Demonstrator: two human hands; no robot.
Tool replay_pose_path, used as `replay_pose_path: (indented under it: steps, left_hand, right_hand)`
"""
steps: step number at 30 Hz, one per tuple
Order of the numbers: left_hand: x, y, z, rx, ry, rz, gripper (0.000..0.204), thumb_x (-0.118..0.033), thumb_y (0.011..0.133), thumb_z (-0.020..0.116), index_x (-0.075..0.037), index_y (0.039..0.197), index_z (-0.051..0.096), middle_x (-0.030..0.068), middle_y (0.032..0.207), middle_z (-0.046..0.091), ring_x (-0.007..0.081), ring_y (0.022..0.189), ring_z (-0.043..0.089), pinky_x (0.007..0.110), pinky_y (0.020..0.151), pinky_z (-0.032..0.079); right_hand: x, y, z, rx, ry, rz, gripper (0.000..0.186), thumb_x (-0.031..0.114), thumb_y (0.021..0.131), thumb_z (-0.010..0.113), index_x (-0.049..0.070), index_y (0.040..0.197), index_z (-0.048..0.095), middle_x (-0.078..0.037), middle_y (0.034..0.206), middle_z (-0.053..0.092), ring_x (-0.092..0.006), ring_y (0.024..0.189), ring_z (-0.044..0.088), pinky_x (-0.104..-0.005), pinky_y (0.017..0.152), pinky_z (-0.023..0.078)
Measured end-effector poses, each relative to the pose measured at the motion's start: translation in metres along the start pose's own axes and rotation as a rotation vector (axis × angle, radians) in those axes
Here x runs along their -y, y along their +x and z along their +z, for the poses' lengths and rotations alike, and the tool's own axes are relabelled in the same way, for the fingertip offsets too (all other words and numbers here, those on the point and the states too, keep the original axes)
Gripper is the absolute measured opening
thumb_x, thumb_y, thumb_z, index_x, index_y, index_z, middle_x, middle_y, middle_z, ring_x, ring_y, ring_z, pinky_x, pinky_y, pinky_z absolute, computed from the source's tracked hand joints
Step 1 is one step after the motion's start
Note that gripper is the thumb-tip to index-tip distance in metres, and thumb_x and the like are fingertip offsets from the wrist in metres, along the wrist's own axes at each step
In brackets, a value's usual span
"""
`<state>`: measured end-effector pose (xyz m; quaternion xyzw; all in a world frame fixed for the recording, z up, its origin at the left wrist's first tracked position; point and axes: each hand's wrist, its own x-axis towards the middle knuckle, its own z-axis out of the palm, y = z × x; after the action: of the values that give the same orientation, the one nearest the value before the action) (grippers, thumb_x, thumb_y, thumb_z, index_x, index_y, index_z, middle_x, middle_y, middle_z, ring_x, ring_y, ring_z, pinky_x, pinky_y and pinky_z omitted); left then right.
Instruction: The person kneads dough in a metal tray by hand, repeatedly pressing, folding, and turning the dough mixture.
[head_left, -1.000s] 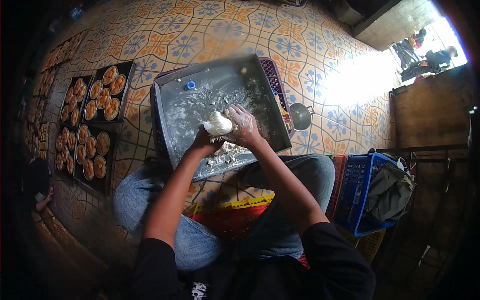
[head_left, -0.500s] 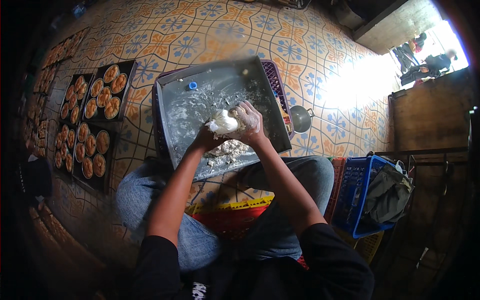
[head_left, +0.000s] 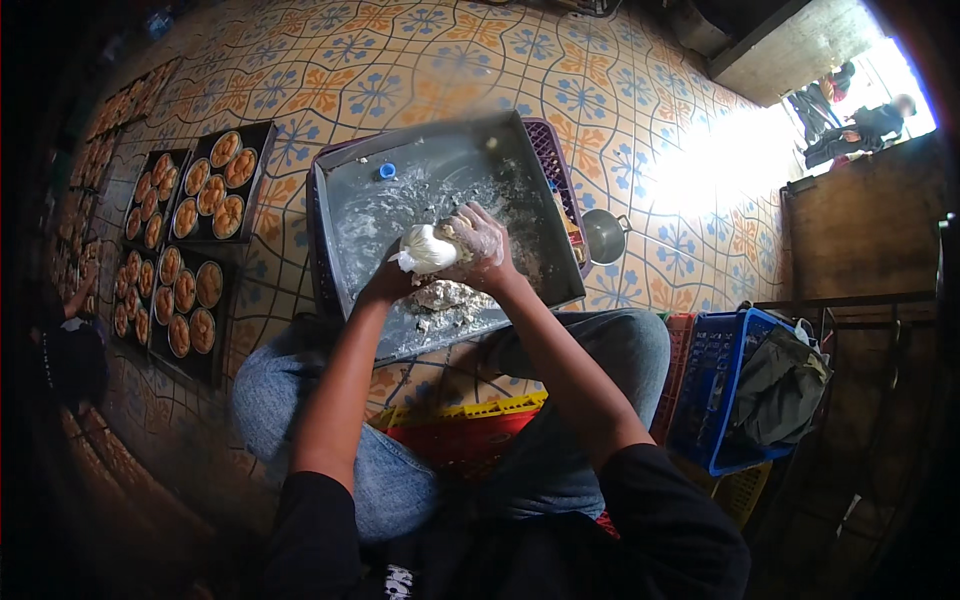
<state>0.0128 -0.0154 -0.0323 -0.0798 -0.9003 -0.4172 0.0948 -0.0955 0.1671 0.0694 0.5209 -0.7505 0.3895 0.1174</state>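
A white, smooth, bulging bundle [head_left: 428, 250], like a filled bag with a ruffled end, is held above a large grey metal tray [head_left: 350, 215]. My left hand [head_left: 393, 278] is closed around its left and lower side, the fingers mostly hidden beneath. My right hand [head_left: 480, 245], coated with pale dough or flour, presses its curled fingers against the bundle's right side. Directly under the hands lies a crumbly pale heap of floury dough [head_left: 450, 298]. Smears and crumbs spread across the tray bottom, and a small blue cap [head_left: 387, 171] sits near its far left.
Beneath the tray is a purple crate [head_left: 548, 150]; a metal pot [head_left: 605, 237] stands to its right. Dark trays of round filled tins [head_left: 210, 195] cover the left floor. A blue crate [head_left: 712, 390] with dark cloth stands right. Another person [head_left: 75, 350] is at far left.
Both hands and the white bundle have shifted slightly left, and the bundle's ruffled end now points more to the left. At far left, the other person's arm has come into view.
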Motion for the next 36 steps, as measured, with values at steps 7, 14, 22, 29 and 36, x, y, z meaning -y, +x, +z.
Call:
replay_pose_path:
  steps: [7,14,22,29,36]
  left_hand:
    - [-0.014,-0.003,-0.030,-0.064,0.238,0.196,0.035,-0.011,0.077,0.077,-0.007,0.110,0.066,0.0114,0.112,0.067,0.0311,0.108,0.063,0.039,0.094,0.050]
    - [-0.016,0.000,-0.039,-0.176,0.206,0.036,0.032,-0.016,0.077,0.078,-0.006,0.106,0.067,0.0137,0.102,0.069,0.0322,0.099,0.066,0.040,0.089,0.051]
    - [-0.045,0.022,-0.031,0.042,-0.111,-0.303,0.041,-0.029,0.084,0.071,-0.011,0.121,0.064,0.0119,0.122,0.066,0.0280,0.115,0.061,0.043,0.103,0.044]
    - [-0.035,0.018,0.004,-0.055,0.101,-0.019,0.042,-0.023,0.084,0.067,-0.011,0.123,0.062,0.0125,0.123,0.064,0.0324,0.118,0.059,0.044,0.104,0.044]
    - [-0.029,0.020,0.006,-0.192,0.142,0.110,0.039,-0.019,0.079,0.075,-0.009,0.115,0.066,0.0105,0.116,0.067,0.0302,0.109,0.064,0.041,0.098,0.049]
  right_hand:
    - [-0.006,-0.013,0.041,0.021,0.104,0.008,0.058,0.036,0.059,0.085,0.013,0.106,0.062,-0.013,0.108,0.057,-0.0387,0.108,0.054,-0.0492,0.095,0.045]
    - [-0.001,-0.006,0.046,0.017,0.118,0.009,0.053,0.031,0.061,0.084,0.012,0.106,0.062,-0.014,0.104,0.056,-0.0382,0.108,0.053,-0.0473,0.094,0.046]
    - [-0.015,-0.004,0.010,-0.044,0.056,-0.018,0.058,0.030,0.058,0.086,0.011,0.108,0.063,-0.013,0.107,0.060,-0.0374,0.105,0.058,-0.0455,0.089,0.049]
    - [-0.016,-0.002,-0.011,-0.071,0.000,-0.055,0.057,0.036,0.053,0.087,0.013,0.102,0.067,-0.011,0.099,0.063,-0.0351,0.094,0.063,-0.0447,0.082,0.053]
    - [-0.003,0.007,-0.019,-0.091,-0.071,-0.098,0.054,0.044,0.051,0.084,0.015,0.092,0.064,-0.006,0.090,0.060,-0.0290,0.087,0.061,-0.0417,0.070,0.050]
